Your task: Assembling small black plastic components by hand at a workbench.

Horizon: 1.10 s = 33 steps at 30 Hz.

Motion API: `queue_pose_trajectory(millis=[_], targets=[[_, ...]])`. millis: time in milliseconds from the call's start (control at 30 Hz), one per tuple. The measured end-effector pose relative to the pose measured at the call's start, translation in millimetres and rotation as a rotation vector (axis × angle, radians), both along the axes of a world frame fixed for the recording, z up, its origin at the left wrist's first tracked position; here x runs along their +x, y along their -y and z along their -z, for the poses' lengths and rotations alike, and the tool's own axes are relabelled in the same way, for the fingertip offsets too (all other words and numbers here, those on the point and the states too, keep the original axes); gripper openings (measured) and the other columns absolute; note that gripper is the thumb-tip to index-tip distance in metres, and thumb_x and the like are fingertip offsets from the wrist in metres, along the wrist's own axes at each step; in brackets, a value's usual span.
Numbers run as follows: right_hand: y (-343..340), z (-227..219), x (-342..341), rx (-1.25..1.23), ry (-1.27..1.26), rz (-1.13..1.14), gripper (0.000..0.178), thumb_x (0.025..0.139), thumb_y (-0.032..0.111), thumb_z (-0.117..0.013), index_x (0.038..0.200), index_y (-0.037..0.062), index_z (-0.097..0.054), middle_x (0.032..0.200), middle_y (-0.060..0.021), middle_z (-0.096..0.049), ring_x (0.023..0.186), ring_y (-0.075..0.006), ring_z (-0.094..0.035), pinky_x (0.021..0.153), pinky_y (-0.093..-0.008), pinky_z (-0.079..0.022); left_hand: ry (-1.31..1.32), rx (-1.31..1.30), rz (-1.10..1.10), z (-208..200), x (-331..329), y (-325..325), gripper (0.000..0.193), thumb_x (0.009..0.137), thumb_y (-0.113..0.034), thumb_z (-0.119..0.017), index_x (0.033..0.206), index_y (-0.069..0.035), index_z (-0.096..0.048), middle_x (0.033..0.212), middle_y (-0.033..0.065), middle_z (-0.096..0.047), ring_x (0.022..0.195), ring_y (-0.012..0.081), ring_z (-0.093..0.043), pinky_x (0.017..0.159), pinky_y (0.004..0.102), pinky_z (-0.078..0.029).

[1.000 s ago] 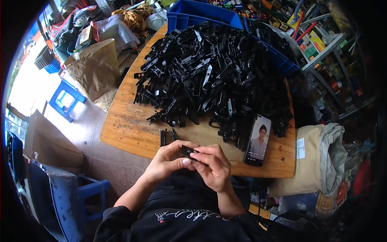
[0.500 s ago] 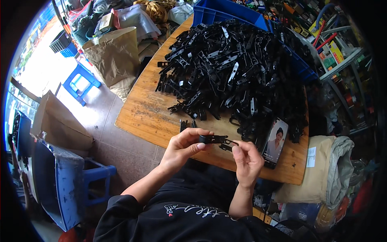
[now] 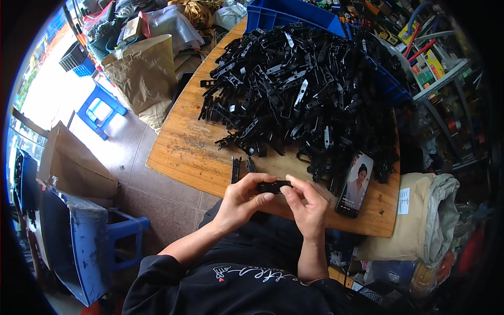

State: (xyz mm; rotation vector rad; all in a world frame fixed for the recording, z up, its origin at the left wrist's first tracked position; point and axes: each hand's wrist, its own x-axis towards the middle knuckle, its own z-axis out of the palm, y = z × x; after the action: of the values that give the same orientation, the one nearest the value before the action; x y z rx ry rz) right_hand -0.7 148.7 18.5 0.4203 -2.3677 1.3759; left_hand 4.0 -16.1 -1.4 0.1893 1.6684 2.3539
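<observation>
The piece between my left hand [image 3: 239, 203] and right hand [image 3: 308, 211] is plain black, like the heap of clips [image 3: 283, 105], where silvery-white glints break up the black. My bench [image 3: 184, 149] is orange-brown wood, blotched dark toward its left edge. At its far edge the bin [image 3: 294, 16] is deep blue. By the near right corner, the phone [image 3: 346, 211] has a black rim. Past that corner a sack [image 3: 394, 236] is tan, with a white label [image 3: 403, 201]. Off the left edge, a paper bag [image 3: 144, 76] is crinkled brown, a stool [image 3: 97, 118] bright blue. My black top [image 3: 247, 299] carries white script and a small red heart [image 3: 221, 280].
</observation>
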Motion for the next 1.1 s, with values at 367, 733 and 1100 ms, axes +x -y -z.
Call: queue_pose_trajectory(millis=[367,733,1100], targets=[[31,-10,-81,0.598,-0.024,0.130,0.021,0.076,0.014,-0.065,0.093,0.0034,-0.058,0.078,-0.0117,-0.058,0.075,-0.0295,-0.057,0.067,-0.0378,-0.046,-0.011,0.107,-0.320,-9,-14,22,0.024,0.083,-0.003,-0.057,0.107,-0.001,-0.053,0.086,0.0036,-0.059,0.077,0.0088,-0.056,0.073,0.0218,-0.045],[-43,-21,-64,0.443,-0.166,0.469,0.016,0.071,0.009,-0.070,0.080,0.0022,-0.058,0.088,-0.0072,-0.058,0.075,-0.0199,-0.054,0.068,-0.0294,-0.043,-0.011,0.115,-0.213,-15,-16,5,0.031,0.081,-0.001,-0.056,0.112,0.001,-0.051,0.095,0.0087,-0.060,0.083,0.0137,-0.058,0.079,0.0264,-0.046],[-12,-9,-1,-0.231,-0.197,-0.163,0.046,0.075,0.001,-0.066,0.114,0.0025,-0.043,0.103,-0.0159,-0.056,0.099,-0.0237,-0.052,0.087,-0.0345,-0.042,0.174,0.231,0.056,-18,-9,-3,0.034,0.080,0.002,-0.054,0.114,0.003,-0.050,0.090,0.0109,-0.061,0.083,0.0166,-0.060,0.079,0.0274,-0.047]])
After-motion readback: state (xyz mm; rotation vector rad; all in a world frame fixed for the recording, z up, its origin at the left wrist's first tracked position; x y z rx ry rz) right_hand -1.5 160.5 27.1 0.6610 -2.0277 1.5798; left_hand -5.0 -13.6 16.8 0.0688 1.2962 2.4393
